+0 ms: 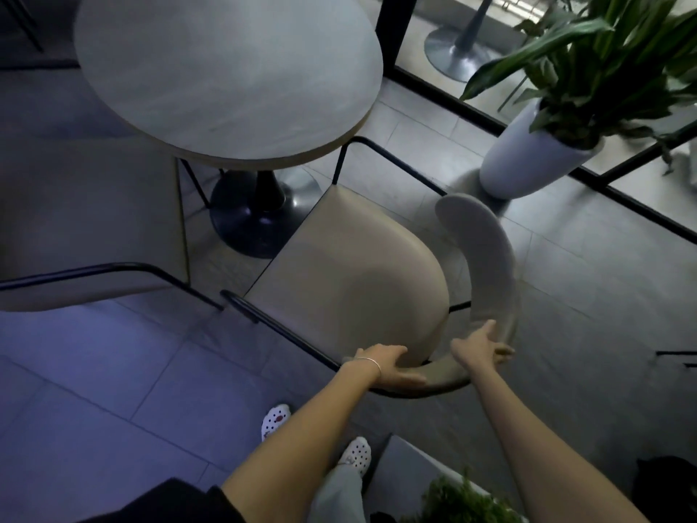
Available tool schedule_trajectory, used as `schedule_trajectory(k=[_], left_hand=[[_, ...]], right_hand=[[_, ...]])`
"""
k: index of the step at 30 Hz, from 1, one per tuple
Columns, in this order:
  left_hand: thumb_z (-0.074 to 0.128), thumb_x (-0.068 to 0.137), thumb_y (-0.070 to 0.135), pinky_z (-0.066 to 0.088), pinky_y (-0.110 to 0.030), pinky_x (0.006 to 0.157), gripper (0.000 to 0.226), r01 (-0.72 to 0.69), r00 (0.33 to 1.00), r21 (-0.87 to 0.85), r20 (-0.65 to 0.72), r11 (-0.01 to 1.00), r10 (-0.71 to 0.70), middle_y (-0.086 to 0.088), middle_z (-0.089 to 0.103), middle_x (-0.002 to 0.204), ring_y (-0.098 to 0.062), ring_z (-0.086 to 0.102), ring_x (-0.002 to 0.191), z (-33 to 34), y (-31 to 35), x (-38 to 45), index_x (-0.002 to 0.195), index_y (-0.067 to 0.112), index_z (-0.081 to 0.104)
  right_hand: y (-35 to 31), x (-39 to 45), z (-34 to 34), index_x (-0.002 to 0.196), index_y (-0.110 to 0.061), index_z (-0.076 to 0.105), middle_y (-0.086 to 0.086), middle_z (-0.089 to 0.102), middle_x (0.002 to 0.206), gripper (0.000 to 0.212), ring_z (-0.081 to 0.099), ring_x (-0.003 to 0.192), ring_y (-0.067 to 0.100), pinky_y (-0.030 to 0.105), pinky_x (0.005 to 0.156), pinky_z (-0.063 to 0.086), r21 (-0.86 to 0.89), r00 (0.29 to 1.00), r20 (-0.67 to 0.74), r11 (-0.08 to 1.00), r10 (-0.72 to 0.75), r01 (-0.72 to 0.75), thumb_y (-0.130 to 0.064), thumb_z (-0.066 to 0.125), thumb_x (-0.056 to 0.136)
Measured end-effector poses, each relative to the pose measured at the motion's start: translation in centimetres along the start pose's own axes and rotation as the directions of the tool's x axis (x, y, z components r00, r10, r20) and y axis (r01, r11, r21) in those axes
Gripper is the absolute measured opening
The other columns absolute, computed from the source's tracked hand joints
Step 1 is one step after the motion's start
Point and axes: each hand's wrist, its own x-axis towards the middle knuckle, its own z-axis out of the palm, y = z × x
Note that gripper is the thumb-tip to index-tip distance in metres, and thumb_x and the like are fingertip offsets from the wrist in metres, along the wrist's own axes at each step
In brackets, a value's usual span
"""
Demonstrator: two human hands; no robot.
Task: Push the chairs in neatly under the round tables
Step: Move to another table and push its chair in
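Note:
A beige-seated chair [350,273] with a curved grey backrest [486,258] and a thin black frame stands in front of me, angled toward the round pale table [226,73]. Only its front corner lies under the tabletop. My left hand [392,366] grips the near end of the backrest, a bracelet on the wrist. My right hand [479,347] holds the backrest a little farther right, fingers wrapped around its outer edge. The table rests on a black pedestal base [252,224].
A second chair [86,217] sits at the left, tucked against the table. A white planter [528,156] with a leafy plant stands at the right by a glass wall. Another planter [464,496] is close by my right leg. The floor is tiled.

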Motion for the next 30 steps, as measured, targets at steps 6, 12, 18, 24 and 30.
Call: schedule_trajectory(k=[6, 12, 18, 24, 30], left_hand=[[0.039, 0.093, 0.058, 0.024, -0.046, 0.117, 0.074, 0.080, 0.804, -0.459, -0.495, 0.885, -0.329, -0.004, 0.025, 0.159, -0.024, 0.024, 0.146, -4.8, -3.2, -3.2, 0.153, 0.020, 0.018], [0.043, 0.094, 0.051, 0.015, -0.045, 0.120, 0.078, 0.188, 0.488, -0.699, -0.543, 0.690, -0.684, -0.008, 0.006, 0.163, -0.027, 0.007, 0.151, -6.4, -5.2, -4.1, 0.155, 0.018, 0.007], [0.048, 0.092, 0.050, 0.012, -0.049, 0.121, 0.083, 0.213, 0.223, -0.865, -0.410, 0.455, -0.884, -0.013, 0.002, 0.162, -0.030, 0.003, 0.150, -4.1, -5.0, -0.9, 0.154, 0.016, 0.006], [0.059, 0.091, 0.032, 0.018, -0.050, 0.117, 0.091, 0.098, 0.150, -0.977, -0.174, 0.190, -0.973, -0.022, -0.006, 0.161, -0.040, 0.008, 0.148, -0.1, -1.6, 2.5, 0.154, 0.012, -0.004], [0.061, 0.090, 0.015, 0.039, -0.051, 0.101, 0.100, 0.092, 0.142, -0.995, -0.030, 0.044, -0.989, -0.030, 0.028, 0.150, -0.044, 0.044, 0.129, 1.3, 0.8, 4.4, 0.151, 0.015, -0.018]], right_hand=[[-6.3, -3.2, -1.5, 0.153, -0.018, 0.012, 0.020, 0.009, 0.160, 0.075, 0.002, 0.149, 0.035, 0.052, 0.118, 0.015, -0.232, 0.867, 0.040, 0.839, -0.496, 0.491, -0.025, 0.056, 0.092], [-11.3, -0.4, -4.5, 0.151, -0.020, 0.019, 0.015, 0.022, 0.157, 0.076, 0.009, 0.149, 0.034, 0.055, 0.118, 0.016, -0.321, 0.762, 0.087, 0.706, -0.642, 0.632, -0.030, 0.061, 0.088], [-15.4, 7.0, -7.3, 0.152, -0.016, 0.019, 0.017, 0.021, 0.158, 0.075, 0.010, 0.149, 0.035, 0.056, 0.119, 0.012, -0.435, 0.658, 0.169, 0.544, -0.734, 0.718, -0.030, 0.059, 0.089], [-17.0, 13.5, -10.7, 0.148, -0.013, 0.026, 0.020, 0.031, 0.151, 0.071, 0.022, 0.144, 0.037, 0.055, 0.115, 0.021, -0.524, 0.609, 0.200, 0.441, -0.768, 0.729, -0.023, 0.062, 0.087], [-17.7, 16.8, -11.8, 0.151, -0.014, 0.020, 0.020, 0.042, 0.142, 0.071, 0.050, 0.124, 0.040, 0.046, 0.096, 0.046, -0.442, 0.613, 0.301, 0.463, -0.730, 0.768, -0.019, 0.058, 0.091]])
